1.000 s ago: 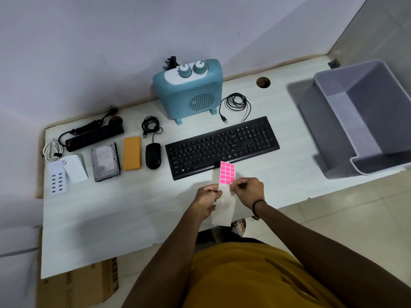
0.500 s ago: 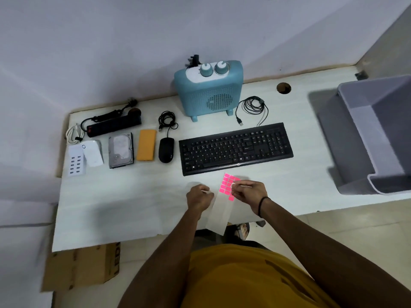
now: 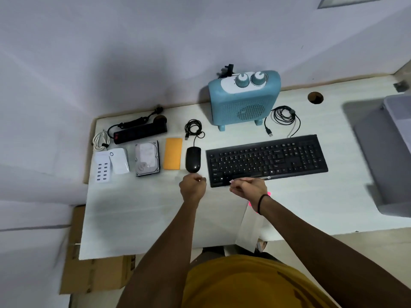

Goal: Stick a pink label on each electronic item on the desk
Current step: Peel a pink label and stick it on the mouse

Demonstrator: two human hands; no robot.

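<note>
Your right hand (image 3: 249,187) pinches what looks like one label over the keyboard (image 3: 266,160) front edge; your left hand (image 3: 193,185) is curled, contents unclear. Next, press it flat. The label sheet (image 3: 250,227), held up a second ago, now lies on the desk (image 3: 138,218) under your wrist.

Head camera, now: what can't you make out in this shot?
- Label sheet: mostly hidden under the right forearm; only pink slivers show.
- Right hand: something small and pale at its fingertips, too small to tell whether it is a label.
- Left hand: curled; contents too blurred to tell.
- Grey bin: cut off by the right edge.
- Keyboard: key legends too small.
</note>
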